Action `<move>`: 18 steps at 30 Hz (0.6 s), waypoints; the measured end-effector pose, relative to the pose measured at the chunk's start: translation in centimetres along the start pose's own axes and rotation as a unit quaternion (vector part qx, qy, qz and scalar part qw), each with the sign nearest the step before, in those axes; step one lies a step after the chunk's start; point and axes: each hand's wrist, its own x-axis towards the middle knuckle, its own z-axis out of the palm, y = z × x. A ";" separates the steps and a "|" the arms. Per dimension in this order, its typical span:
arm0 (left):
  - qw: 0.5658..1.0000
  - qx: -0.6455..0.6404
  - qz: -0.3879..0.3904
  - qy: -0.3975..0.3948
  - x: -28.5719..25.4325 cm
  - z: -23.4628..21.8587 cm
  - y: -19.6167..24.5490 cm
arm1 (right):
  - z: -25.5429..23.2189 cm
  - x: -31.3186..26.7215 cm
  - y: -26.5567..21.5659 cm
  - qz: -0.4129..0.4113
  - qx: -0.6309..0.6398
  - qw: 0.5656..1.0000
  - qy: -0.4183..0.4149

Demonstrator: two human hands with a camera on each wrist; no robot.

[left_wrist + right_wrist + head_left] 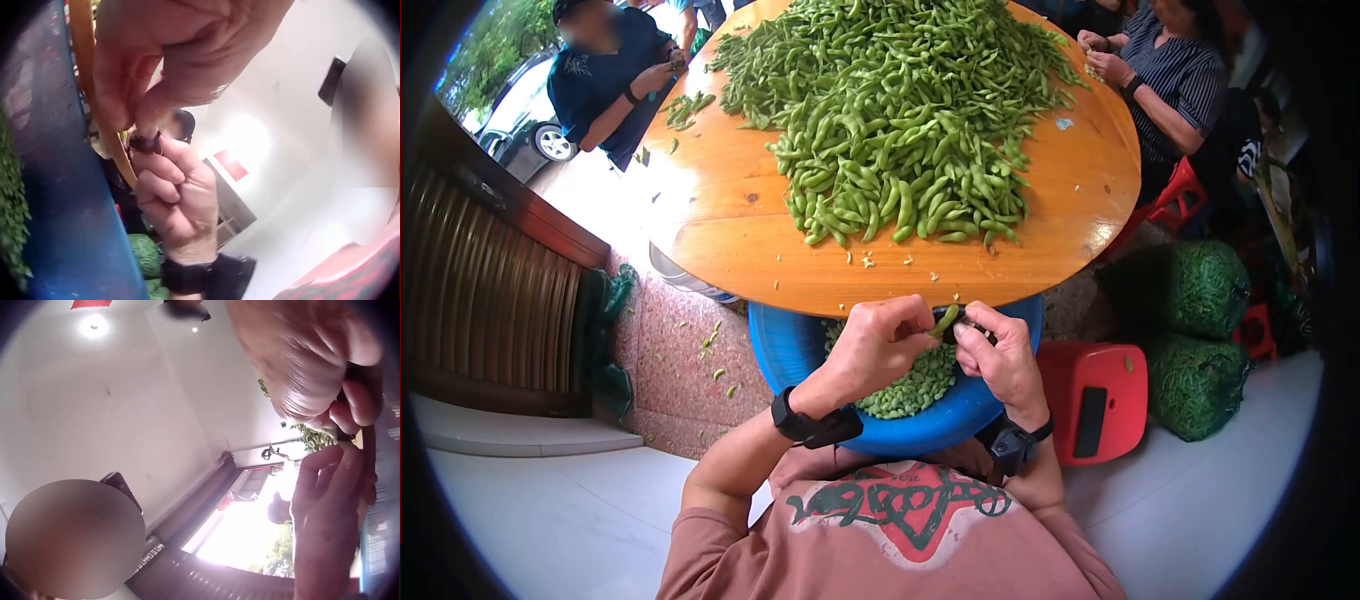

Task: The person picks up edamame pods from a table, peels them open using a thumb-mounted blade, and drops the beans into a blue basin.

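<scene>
A green edamame pod [945, 320] is held between both hands over a blue basin [775, 345]. My left hand [880, 340] pinches it from the left with thumb and fingertips. From the other side my right hand [1003, 360] grips its far end, fingers curled. A small dark piece [147, 144] sits at the right thumb and fingertip; its kind is unclear. Shelled green beans [915, 390] lie in the basin below the hands. In the right wrist view the left fingers meet the right hand [306, 369], which hides most of the pod.
A large heap of edamame pods [900, 130] covers much of the wooden table [720, 220] ahead. A red plastic stool [1125, 400] and green net sacks [1200, 385] stand at the right. Two people work across the table. A white bucket [675, 280] is under its left edge.
</scene>
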 end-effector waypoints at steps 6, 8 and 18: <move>0.746 -0.625 -0.141 -0.182 -1.2 0.5 -0.4 | -0.6 -1.0 -1.5 0.082 0.181 0.975 -0.094; 0.770 -0.596 -0.156 -0.168 -1.4 0.6 -0.7 | -0.3 -1.1 -1.9 0.088 0.146 0.978 -0.117; 0.987 0.149 0.063 -0.004 -1.2 0.8 0.5 | 0.9 -0.9 0.0 -0.145 -0.336 0.930 -0.025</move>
